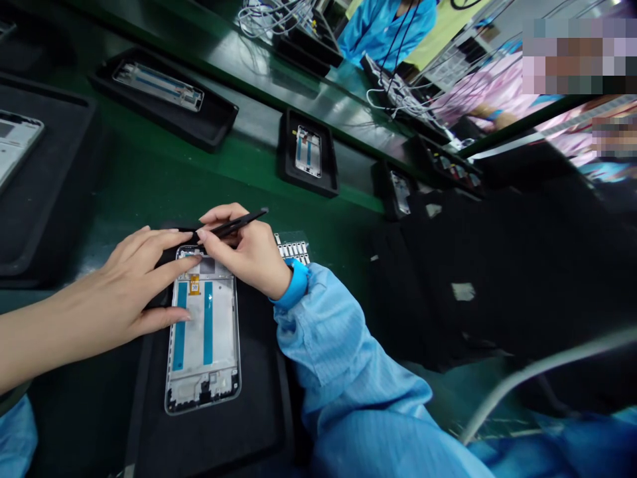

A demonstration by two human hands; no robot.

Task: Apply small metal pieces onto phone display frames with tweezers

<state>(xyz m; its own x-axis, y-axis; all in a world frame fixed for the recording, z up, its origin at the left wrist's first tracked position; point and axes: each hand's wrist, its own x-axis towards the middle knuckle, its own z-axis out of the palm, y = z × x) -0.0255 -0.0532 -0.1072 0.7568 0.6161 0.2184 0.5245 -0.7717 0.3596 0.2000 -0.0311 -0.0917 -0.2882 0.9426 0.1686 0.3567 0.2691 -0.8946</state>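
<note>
A phone frame (223,338) with two blue strips and a small orange flex cable (194,285) lies in a black tray (253,425). My left hand (144,272) rests across its upper left part, fingers spread and fingertips touching it. Black tweezers (233,224) are held in my right hand (249,255), over the frame's top end. The tips of the tweezers are hidden by my fingers. Beside my right wrist, partly covered, is a sheet of small white parts (294,249).
More black trays with phone frames stand on the green bench: a large one (60,219) at left, others (213,133) (331,182) farther back. Stacked black trays (438,265) fill the right. Bundled white cables (276,16) and co-workers' blue (368,30) and pink sleeves show behind.
</note>
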